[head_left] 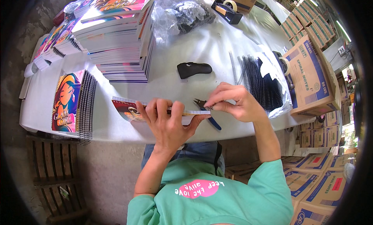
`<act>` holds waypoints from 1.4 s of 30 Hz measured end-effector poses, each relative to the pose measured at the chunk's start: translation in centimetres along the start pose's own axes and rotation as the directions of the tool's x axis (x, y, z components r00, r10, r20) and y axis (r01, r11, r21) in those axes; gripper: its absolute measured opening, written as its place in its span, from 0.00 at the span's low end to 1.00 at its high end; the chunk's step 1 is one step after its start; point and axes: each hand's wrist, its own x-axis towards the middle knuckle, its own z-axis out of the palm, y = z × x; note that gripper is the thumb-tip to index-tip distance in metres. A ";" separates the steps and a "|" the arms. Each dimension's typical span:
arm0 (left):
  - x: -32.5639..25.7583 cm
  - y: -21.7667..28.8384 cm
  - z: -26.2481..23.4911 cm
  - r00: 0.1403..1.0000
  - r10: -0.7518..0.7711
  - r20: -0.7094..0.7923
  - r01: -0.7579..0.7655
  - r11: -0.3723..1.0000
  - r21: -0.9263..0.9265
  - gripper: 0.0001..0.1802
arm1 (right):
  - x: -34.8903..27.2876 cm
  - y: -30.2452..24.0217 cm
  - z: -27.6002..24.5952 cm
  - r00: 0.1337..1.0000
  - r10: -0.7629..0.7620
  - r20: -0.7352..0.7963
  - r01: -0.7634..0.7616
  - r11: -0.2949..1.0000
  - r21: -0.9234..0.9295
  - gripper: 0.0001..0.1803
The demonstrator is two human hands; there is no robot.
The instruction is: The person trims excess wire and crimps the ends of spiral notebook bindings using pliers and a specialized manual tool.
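Observation:
My left hand (167, 118) is closed around a notebook (126, 110) with a colourful cover, held on edge above the table's front side. Its fingers go over the white page edge and the thumb presses near the right end. At that end my right hand (237, 102) pinches with thumb and forefinger; a small dark bit shows at the fingertips, too small to name. Beside and partly behind the fingers lie cutting pliers (215, 123) with a blue handle. Farther back on the table is a smooth black object (194, 70), shaped like a handle or case.
Black spiral coils (262, 85) lie in a torn white wrapper at right, beside a cardboard carton (311, 77). Spiral-bound notebooks (74, 102) stand stacked at left, before a tall pile of unbound books (120, 50). A plastic bag (178, 17) and tape dispenser (228, 12) sit behind.

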 end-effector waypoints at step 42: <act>-0.9 -1.8 -0.9 0.994 -0.081 -0.072 0.070 0.987 -0.146 0.29 | 2.3 4.3 2.0 0.968 -0.236 0.081 0.143 0.792 0.593 0.10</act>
